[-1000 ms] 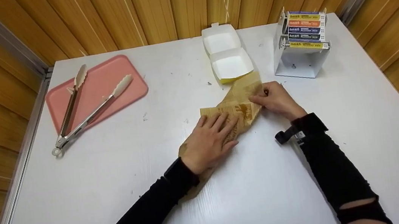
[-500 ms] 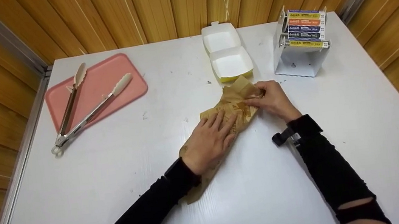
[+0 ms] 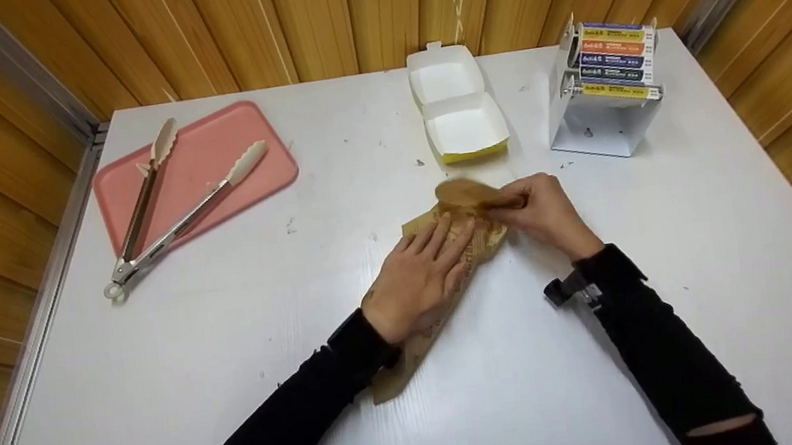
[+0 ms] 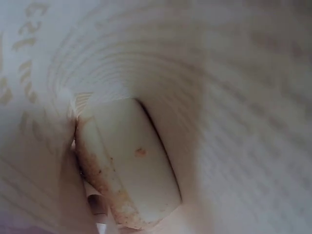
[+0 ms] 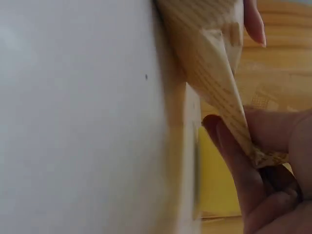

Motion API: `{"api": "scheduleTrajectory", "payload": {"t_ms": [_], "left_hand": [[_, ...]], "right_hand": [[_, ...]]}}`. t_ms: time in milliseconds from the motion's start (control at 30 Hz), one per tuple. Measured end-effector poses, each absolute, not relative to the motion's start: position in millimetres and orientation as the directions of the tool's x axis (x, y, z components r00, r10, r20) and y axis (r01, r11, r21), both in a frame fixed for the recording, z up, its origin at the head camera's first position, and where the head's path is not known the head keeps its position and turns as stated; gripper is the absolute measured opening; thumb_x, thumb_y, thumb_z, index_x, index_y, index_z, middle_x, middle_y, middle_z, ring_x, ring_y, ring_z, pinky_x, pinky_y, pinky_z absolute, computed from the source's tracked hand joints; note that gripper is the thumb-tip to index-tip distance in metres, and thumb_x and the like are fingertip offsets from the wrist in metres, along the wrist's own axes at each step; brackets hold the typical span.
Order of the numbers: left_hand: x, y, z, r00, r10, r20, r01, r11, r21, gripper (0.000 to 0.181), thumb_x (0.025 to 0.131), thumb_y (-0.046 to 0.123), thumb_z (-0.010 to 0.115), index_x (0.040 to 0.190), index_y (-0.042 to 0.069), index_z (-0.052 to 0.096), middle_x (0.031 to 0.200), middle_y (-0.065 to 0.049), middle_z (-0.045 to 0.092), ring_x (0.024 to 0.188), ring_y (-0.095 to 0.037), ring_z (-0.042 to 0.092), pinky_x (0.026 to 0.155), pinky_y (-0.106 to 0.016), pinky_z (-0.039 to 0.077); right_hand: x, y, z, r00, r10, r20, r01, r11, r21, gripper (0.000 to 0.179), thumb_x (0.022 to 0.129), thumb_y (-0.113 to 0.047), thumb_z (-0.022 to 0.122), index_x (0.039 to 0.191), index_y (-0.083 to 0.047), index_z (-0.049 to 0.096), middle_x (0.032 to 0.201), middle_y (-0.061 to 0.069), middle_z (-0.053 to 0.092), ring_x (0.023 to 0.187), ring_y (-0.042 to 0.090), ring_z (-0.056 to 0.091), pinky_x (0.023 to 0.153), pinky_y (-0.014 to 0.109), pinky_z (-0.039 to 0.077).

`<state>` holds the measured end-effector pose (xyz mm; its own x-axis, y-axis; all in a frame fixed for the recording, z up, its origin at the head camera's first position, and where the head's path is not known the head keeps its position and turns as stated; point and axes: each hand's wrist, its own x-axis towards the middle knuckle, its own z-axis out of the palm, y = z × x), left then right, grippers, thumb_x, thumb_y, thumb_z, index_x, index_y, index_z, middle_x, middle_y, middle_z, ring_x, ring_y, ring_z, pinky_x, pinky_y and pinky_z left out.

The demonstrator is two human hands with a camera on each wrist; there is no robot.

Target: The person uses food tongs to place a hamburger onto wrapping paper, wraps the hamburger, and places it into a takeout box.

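Brown printed wrapping paper point(image 3: 464, 193) lies slantwise on the table, bundled around something. My left hand point(image 3: 409, 281) presses on it from above, fingers straight and spread. At the far right end my right hand point(image 3: 548, 215) pinches a folded edge of the paper. The right wrist view shows the same paper point(image 5: 209, 63) caught between the thumb and fingers of the right hand point(image 5: 273, 190). Looking inside the paper, the left wrist view has a pale block-like food piece point(image 4: 131, 156) with a browned, crumbly side; its exact kind is unclear.
An open white-and-yellow burger box point(image 3: 466, 131) stands behind the paper. Metal tongs point(image 3: 174, 227) with pale tips lie across a pink tray point(image 3: 222, 130) at the left. A rack point(image 3: 593, 134) of colourful printed packs point(image 3: 614, 59) stands at the back right.
The right hand has drawn the paper's far end back and folded it over, away from the burger box. The left hand stays pressed on the paper. The head view has shifted slightly.
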<state>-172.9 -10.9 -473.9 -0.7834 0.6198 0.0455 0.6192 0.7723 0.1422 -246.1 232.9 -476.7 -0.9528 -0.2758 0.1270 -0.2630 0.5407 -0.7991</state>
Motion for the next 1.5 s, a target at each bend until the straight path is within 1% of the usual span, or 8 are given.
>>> {"api": "scheduleTrajectory", "payload": {"t_ms": [100, 200, 367, 533, 733, 967, 1200, 1500], "left_hand": [[-173, -13, -474, -0.803, 0.594, 0.048, 0.591, 0.782, 0.2, 0.06, 0.114, 0.039, 0.026, 0.166, 0.011, 0.02, 0.171, -0.011, 0.026, 0.156, -0.027, 0.031, 0.126, -0.044, 0.031], [-172, -14, -475, -0.821, 0.565, 0.081, 0.564, 0.78, 0.271, 0.062, 0.114, 0.038, 0.03, 0.162, -0.001, 0.027, 0.167, -0.015, 0.032, 0.156, -0.029, 0.032, 0.125, -0.043, 0.033], [-171, -15, -480, -0.817, 0.547, 0.181, 0.574, 0.741, 0.348, 0.057, 0.112, 0.038, 0.042, 0.15, -0.005, 0.045, 0.157, -0.022, 0.047, 0.147, -0.034, 0.045, 0.114, -0.045, 0.046], [-174, -15, -486, -0.823, 0.499, 0.273, 0.569, 0.716, 0.405, 0.042, 0.107, 0.041, 0.056, 0.123, 0.003, 0.053, 0.121, -0.014, 0.056, 0.108, -0.028, 0.06, 0.087, -0.04, 0.057], [-175, -16, -488, -0.866, 0.412, 0.283, 0.5, 0.689, 0.524, 0.075, 0.099, 0.045, 0.068, 0.145, -0.001, 0.03, 0.127, -0.017, 0.057, 0.107, -0.028, 0.062, 0.092, -0.041, 0.056], [-172, -16, -486, -0.88, 0.351, 0.321, 0.471, 0.736, 0.486, 0.099, 0.091, 0.053, 0.075, 0.165, 0.02, 0.017, 0.11, -0.012, 0.069, 0.082, -0.024, 0.068, 0.072, -0.04, 0.06], [-179, -18, -479, -0.856, 0.367, 0.364, 0.492, 0.795, 0.355, 0.104, 0.084, 0.055, 0.081, 0.165, 0.024, 0.024, 0.075, -0.002, 0.065, 0.057, -0.016, 0.058, 0.055, -0.034, 0.055], [-178, -20, -479, -0.86, 0.371, 0.352, 0.484, 0.812, 0.326, 0.055, 0.087, 0.051, 0.08, 0.112, 0.004, 0.065, 0.103, -0.009, 0.064, 0.078, -0.023, 0.067, 0.063, -0.038, 0.059]], "right_hand": [[-234, 221, -472, -0.883, -0.313, 0.349, -0.468, 0.631, -0.619, 0.027, 0.082, 0.012, 0.077, 0.1, -0.007, 0.084, 0.094, 0.012, 0.08, 0.083, 0.026, 0.076, 0.074, 0.03, 0.061], [-225, 213, -470, -0.817, -0.367, 0.445, -0.573, 0.605, -0.553, 0.041, 0.079, 0.024, 0.068, 0.102, -0.007, 0.083, 0.1, 0.01, 0.08, 0.092, 0.028, 0.078, 0.085, 0.039, 0.063], [-220, 210, -473, -0.87, -0.386, 0.307, -0.468, 0.45, -0.761, 0.05, 0.082, 0.027, 0.053, 0.102, -0.008, 0.083, 0.129, 0.011, 0.073, 0.123, 0.029, 0.068, 0.102, 0.023, 0.053], [-216, 210, -479, -0.869, -0.46, 0.182, -0.343, 0.294, -0.892, 0.037, 0.091, 0.017, 0.059, 0.106, -0.007, 0.082, 0.142, 0.011, 0.065, 0.139, 0.03, 0.056, 0.109, 0.017, 0.045], [-212, 209, -484, -0.82, -0.513, 0.256, -0.444, 0.286, -0.849, 0.017, 0.082, 0.0, 0.084, 0.097, -0.008, 0.084, 0.134, 0.011, 0.07, 0.139, 0.035, 0.056, 0.114, 0.018, 0.042], [-210, 211, -483, -0.774, -0.543, 0.325, -0.542, 0.303, -0.784, 0.017, 0.076, 0.003, 0.087, 0.087, -0.009, 0.084, 0.119, 0.013, 0.076, 0.134, 0.04, 0.059, 0.114, 0.018, 0.041], [-207, 207, -478, -0.753, -0.595, 0.281, -0.587, 0.413, -0.696, 0.049, 0.083, 0.005, 0.083, 0.128, -0.014, 0.075, 0.129, 0.006, 0.066, 0.137, 0.03, 0.056, 0.11, 0.032, 0.05], [-201, 203, -474, -0.73, -0.624, 0.277, -0.655, 0.524, -0.545, 0.056, 0.084, 0.008, 0.08, 0.135, -0.013, 0.069, 0.15, 0.008, 0.059, 0.141, 0.028, 0.054, 0.109, 0.046, 0.051]]}}
